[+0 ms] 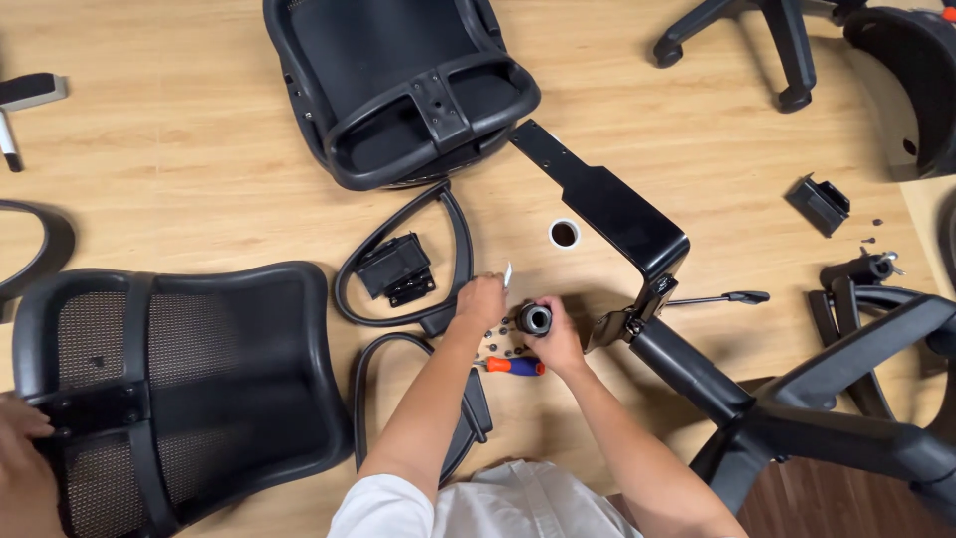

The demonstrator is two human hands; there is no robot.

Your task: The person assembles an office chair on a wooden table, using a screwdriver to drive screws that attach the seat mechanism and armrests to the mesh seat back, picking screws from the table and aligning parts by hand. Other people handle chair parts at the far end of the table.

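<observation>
My right hand (558, 344) grips a short black cylinder part (535, 319) with a round open end facing up. My left hand (481, 299) is closed around something small; a small white piece (508, 274) shows just beyond its fingers. Between the hands several small dark screws (501, 341) lie on the wooden floor. An orange and blue screwdriver (514, 366) rests just below my right hand. A black chair armrest loop (438, 261) curves beside my left hand.
A mesh chair back (179, 389) lies at the left, where another person's hand (25, 473) touches it. A chair seat (393, 85) lies upside down at the top. A black bracket with a lever (617, 214) joins the star base (827, 418) at the right. A small cup (564, 234) stands nearby.
</observation>
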